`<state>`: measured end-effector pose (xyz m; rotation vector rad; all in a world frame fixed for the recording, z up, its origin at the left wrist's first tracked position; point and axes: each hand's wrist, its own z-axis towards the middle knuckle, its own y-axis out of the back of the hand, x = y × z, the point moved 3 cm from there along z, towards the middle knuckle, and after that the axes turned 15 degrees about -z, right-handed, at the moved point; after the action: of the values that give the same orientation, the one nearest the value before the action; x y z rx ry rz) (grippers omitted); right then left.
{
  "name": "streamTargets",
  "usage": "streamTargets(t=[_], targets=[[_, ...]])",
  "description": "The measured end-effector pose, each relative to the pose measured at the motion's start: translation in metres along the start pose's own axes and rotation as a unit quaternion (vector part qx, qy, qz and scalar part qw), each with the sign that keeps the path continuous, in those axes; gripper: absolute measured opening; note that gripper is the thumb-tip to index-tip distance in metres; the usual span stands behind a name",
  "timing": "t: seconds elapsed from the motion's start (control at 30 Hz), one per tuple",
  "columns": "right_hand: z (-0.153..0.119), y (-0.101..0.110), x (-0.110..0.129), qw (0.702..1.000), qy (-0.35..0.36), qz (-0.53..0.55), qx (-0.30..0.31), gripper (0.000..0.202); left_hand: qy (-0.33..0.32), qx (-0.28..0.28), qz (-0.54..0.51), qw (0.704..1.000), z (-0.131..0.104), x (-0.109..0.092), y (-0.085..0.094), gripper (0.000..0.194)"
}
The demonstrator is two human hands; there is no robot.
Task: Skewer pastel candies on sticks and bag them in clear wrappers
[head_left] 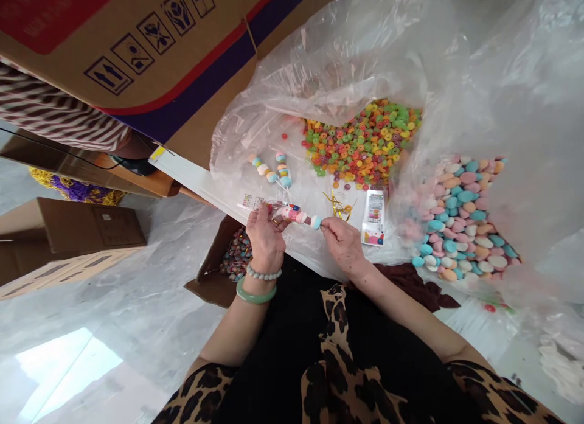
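My left hand (267,238), with a beaded and a green bangle at its wrist, grips a printed clear wrapper (253,201). A skewer of pink, white and blue candies (305,219) lies partly inside that wrapper. At the skewer's right end, the fingers of my right hand (343,244) are pinched beside the blue candy; what they pinch is too small to make out. Just behind my hands lie two more candy skewers (269,171). Gold twist ties (340,205) and a stack of printed wrappers (374,217) rest to the right.
Ring gummies (360,144) are heaped on plastic sheeting behind; pastel candies (469,217) fill a clear bag at right. A large carton (182,59) stands at the back left. An open box of wrapped sweets (237,253) is below the table edge. A person's striped sleeve (55,101) shows far left.
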<state>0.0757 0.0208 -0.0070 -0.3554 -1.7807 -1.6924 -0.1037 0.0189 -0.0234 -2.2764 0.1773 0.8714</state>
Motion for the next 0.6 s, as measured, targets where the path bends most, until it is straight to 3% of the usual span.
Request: streamTargets(t=[0.1,0.33,0.6], targets=[[0.001,-0.002,-0.003,1.000,-0.011,0.013,0.011,0.019,-0.009,0.018,0.011,1.000,-0.003,0.000,-0.001,0.027],[0.003,0.002,-0.007,0.998,-0.043,0.043,0.021,0.017,0.063,0.161,0.029,0.985,-0.008,0.009,-0.014,0.030],[0.008,-0.005,-0.002,0.980,-0.128,0.145,0.055,0.015,0.061,0.187,0.065,0.978,-0.017,0.022,-0.013,0.028]])
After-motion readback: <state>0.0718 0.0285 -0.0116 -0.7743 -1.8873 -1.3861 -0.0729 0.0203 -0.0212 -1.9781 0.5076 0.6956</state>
